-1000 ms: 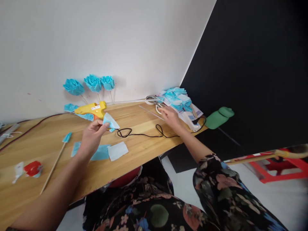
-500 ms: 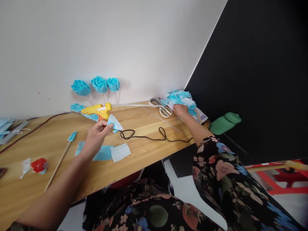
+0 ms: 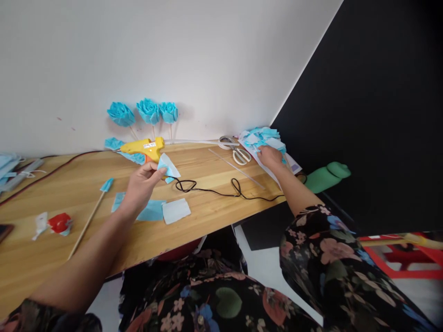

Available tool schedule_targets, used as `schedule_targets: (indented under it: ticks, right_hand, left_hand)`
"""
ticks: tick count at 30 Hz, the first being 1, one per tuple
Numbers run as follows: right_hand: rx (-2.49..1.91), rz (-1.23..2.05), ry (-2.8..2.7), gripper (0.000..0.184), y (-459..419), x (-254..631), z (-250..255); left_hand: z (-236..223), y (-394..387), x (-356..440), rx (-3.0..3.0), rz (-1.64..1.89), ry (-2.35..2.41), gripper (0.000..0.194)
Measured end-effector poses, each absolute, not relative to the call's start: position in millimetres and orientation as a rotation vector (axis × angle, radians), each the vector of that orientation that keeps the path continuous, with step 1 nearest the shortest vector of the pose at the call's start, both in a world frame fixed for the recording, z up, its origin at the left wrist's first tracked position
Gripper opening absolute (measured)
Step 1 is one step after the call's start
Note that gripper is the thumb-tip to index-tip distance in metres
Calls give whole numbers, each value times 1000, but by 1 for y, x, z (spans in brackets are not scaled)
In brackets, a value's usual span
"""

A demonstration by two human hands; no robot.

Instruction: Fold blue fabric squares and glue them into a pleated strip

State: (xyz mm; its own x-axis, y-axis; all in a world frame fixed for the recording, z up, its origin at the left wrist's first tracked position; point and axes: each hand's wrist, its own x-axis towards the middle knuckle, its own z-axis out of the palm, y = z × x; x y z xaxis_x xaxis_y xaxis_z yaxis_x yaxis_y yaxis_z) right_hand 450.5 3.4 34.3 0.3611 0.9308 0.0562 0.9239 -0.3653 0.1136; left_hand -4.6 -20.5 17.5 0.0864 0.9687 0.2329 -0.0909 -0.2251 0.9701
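Note:
Between the thumb and fingers of my left hand (image 3: 142, 183) is a folded fabric piece (image 3: 168, 164), light blue and white. Just beyond that hand, a yellow glue gun (image 3: 143, 146) lies on blue material by the wall. My right hand (image 3: 271, 157) reaches into a pile of blue and white fabric scraps (image 3: 265, 136) on a paper sheet (image 3: 295, 167); its fingers are bent and their tips partly hidden. White-handled scissors (image 3: 241, 157) lie left of it. Below my left hand are a flat blue piece (image 3: 151, 210) and a white piece (image 3: 176, 211).
Several blue fabric flowers on sticks, one a full bloom (image 3: 148, 111), lean at the wall. A blue-tipped stick (image 3: 88, 221) and a red wrapper (image 3: 60, 223) lie left. A black cord (image 3: 214, 190) crosses the table; a green bottle (image 3: 325, 178) stands off its right end.
My right hand has shifted right, away from the scissors and over the scraps. My left hand keeps its hold on the folded fabric piece. The view has tilted slightly.

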Motion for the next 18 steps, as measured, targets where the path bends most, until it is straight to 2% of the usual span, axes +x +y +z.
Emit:
schedule_targets:
  ticks: [6, 14, 18]
  right_hand:
    - [2387, 43, 1957, 38, 14, 415, 18]
    - [2363, -34, 2059, 54, 8, 407, 22]
    - [2379, -60, 2194, 56, 1, 408, 22]
  left_hand:
    - [16, -18, -5, 1368, 1329, 960, 39]
    - [16, -17, -6, 1332, 1334, 921, 33]
    - [19, -20, -5, 1356, 1317, 945, 30]
